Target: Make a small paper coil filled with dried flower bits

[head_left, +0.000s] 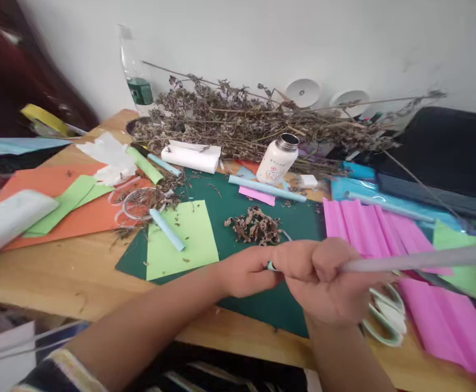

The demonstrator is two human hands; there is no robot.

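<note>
Over the green mat [298, 305], my two hands meet knuckle to knuckle. My right hand [323, 277] is closed around a long pale grey-white stick [421, 260], which runs out of the frame to the right and is blurred. My left hand [248, 272] is closed too; between the hands shows a small light-blue rolled edge [272, 266], mostly hidden by fingers. Just beyond them lies a heap of dry brown leaves [256, 226]. Light-blue paper tubes [167, 231] rest on the mat and on a light-green sheet [201, 239]. Pale green-handled scissors [387, 321] lie beside my right wrist.
A white open bottle [277, 160] stands behind the leaves. Dried plant stems [229, 117] pile along the wall. Pink crepe paper [445, 316] spreads at right. Orange paper [86, 209], clear tape rings [137, 204] and a white roll [13, 220] lie left. A plastic bottle [135, 76] stands behind.
</note>
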